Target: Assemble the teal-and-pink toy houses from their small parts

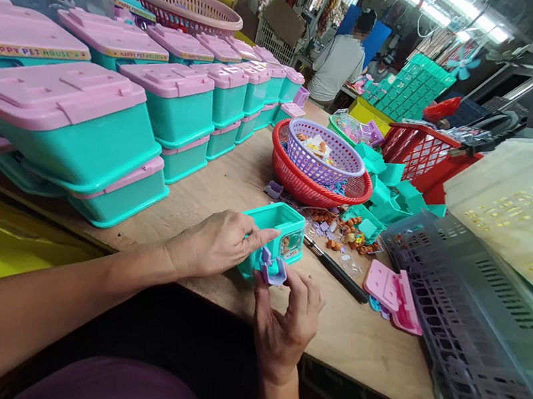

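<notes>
My left hand (219,242) grips the side of a small teal plastic box (278,228) that rests on the wooden table (351,334). My right hand (285,320) pinches a small lilac door piece (271,271) against the box's front face. A black-handled tool (336,269) lies on the table just right of the box. Two pink lids (393,294) lie further right. Small brown and lilac parts (343,228) are scattered behind the box.
Stacks of teal boxes with pink lids (108,114) fill the table's left. A lilac basket (324,151) sits inside a red basket (319,187). Loose teal parts (389,192) lie beside it. Grey crates (479,327) stand at right. A person (339,62) works in the background.
</notes>
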`<state>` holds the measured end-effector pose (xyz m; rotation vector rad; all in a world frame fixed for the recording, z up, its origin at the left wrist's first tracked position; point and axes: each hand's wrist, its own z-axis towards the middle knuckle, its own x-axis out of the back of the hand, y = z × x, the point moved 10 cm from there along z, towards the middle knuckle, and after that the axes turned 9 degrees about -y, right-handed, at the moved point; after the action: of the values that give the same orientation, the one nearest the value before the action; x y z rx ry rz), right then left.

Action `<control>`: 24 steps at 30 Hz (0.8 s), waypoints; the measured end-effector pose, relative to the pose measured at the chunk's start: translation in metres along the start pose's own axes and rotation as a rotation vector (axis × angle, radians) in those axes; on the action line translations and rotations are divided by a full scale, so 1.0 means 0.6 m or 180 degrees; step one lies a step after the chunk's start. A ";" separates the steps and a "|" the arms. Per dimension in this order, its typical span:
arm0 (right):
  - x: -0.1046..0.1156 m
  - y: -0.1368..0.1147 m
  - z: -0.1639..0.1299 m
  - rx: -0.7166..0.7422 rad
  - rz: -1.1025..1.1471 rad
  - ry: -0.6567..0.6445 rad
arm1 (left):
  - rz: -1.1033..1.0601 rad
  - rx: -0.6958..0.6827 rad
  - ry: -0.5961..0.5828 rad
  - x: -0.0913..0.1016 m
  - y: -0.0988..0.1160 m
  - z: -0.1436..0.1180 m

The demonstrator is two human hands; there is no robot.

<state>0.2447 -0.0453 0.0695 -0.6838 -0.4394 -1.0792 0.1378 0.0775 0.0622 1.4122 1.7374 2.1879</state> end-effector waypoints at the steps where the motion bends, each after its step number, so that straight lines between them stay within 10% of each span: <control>1: -0.003 -0.003 0.001 0.0026 0.0010 -0.0056 | 0.0050 0.0037 -0.0007 -0.001 -0.002 -0.003; 24: -0.021 -0.019 0.001 0.0392 0.0125 -0.0749 | 0.0343 -0.0339 0.0328 -0.020 0.017 -0.045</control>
<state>0.2291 -0.0398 0.0653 -0.7097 -0.6865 -0.9298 0.1326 0.0470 0.0633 1.4245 1.5812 2.4095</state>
